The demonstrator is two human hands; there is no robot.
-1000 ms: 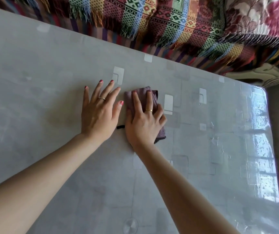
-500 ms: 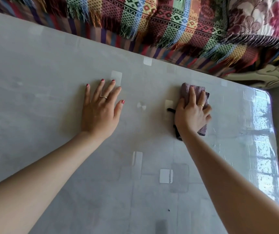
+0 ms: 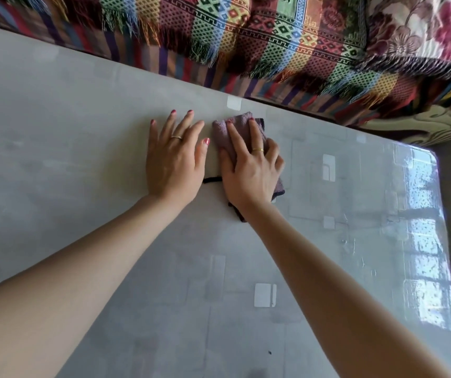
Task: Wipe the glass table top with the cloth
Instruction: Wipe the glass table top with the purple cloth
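Beside the fringed blanket [image 3: 246,36], right hand [image 3: 251,173] presses cloth [image 3: 223,132] onto table [image 3: 82,118].

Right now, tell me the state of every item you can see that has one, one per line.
Purple terry cloth: folded, flat on the table, pressed under the right hand.
Grey glass table top: glossy, window glare at right end.
Left hand: open, flat on glass.
Right hand: palm down on cloth.
Striped fringed blanket: draped beyond the table.

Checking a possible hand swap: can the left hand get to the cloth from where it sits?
Probably yes. The left hand lies flat on the glass table top right beside the cloth, with nothing between them. The right hand covers most of the cloth, leaving only its near edge free.
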